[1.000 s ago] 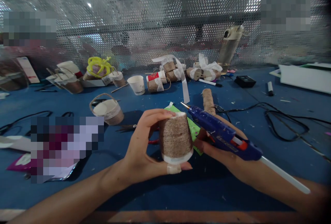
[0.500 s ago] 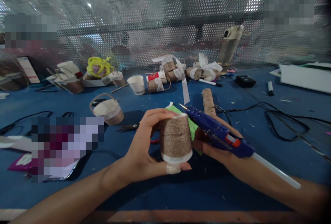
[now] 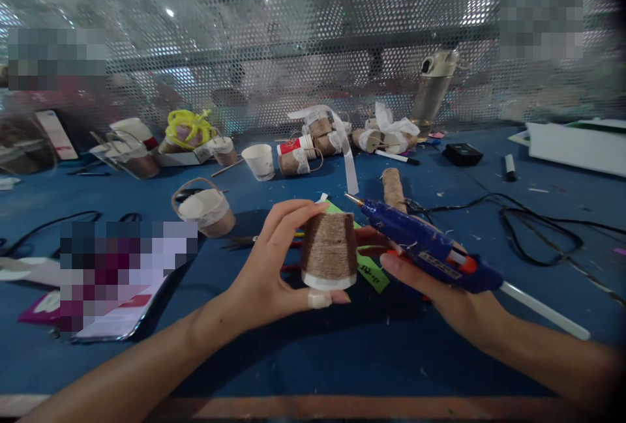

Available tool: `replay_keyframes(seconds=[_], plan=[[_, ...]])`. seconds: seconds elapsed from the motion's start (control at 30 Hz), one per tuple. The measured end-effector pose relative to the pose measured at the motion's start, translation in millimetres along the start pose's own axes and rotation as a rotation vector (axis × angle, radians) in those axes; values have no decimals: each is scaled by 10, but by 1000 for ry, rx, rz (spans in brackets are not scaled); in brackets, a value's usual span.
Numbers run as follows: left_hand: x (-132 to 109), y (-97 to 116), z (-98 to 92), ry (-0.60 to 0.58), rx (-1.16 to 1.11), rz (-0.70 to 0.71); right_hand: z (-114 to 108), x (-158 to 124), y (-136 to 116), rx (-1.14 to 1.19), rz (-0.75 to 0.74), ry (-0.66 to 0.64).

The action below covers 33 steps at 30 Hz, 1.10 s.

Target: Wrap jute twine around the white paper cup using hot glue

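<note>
A paper cup [image 3: 330,250] wrapped in brown twine, upside down with its white rim lowest, is pinched between the fingers and thumb of my left hand [image 3: 278,260]. A bandage circles that thumb. My right hand [image 3: 430,279] is closed round a blue glue gun [image 3: 415,234], whose metal tip points up and left, past the top of the cup. From its rear end sticks out a white glue stick [image 3: 548,311]. Behind the cup lie a green paper piece [image 3: 372,273] with writing and a pair of scissors [image 3: 239,240], partly hidden.
A roll of twine [image 3: 392,188] stands behind the glue gun. A twine-covered cup with a handle [image 3: 215,214] sits to the left. Farther back are a white paper cup [image 3: 259,162], several decorated cups, a bottle [image 3: 433,94] and a black cable [image 3: 518,240].
My right hand has drawn the glue gun slightly right and away from the cup. The cup has shifted a little left and up in my left hand, showing more green paper.
</note>
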<state>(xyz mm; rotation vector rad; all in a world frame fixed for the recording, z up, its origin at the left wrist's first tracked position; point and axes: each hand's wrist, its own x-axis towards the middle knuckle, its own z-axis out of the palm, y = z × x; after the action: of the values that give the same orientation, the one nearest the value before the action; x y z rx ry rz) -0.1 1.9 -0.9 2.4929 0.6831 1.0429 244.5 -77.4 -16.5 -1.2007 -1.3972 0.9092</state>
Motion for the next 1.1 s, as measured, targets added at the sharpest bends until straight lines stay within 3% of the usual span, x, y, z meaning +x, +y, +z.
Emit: replay_keyframes(seconds=[0.1, 0.27, 0.37, 0.63, 0.83, 0.97, 1.1], plan=[[-6, -12, -10, -63, -17, 15, -37, -31, -44, -97, 28, -17], [2, -20, 13, -92, -166, -19, -52, -86, -133, -153, -192, -119], [4, -17, 26, -96, -268, -75, -42, -82, -165, -144, -233, -131], [-44, -62, 65, 29, -408, -21, -20, -28, -123, -110, -247, -134], [-38, -151, 16, 122, -398, 83, -15, -62, -97, -23, -212, -214], [19, -189, -40, 200, -365, 207, -53, -47, -78, -16, -339, -271], [52, -196, -69, 191, -352, 262, -115, -4, -4, -13, -438, -270]])
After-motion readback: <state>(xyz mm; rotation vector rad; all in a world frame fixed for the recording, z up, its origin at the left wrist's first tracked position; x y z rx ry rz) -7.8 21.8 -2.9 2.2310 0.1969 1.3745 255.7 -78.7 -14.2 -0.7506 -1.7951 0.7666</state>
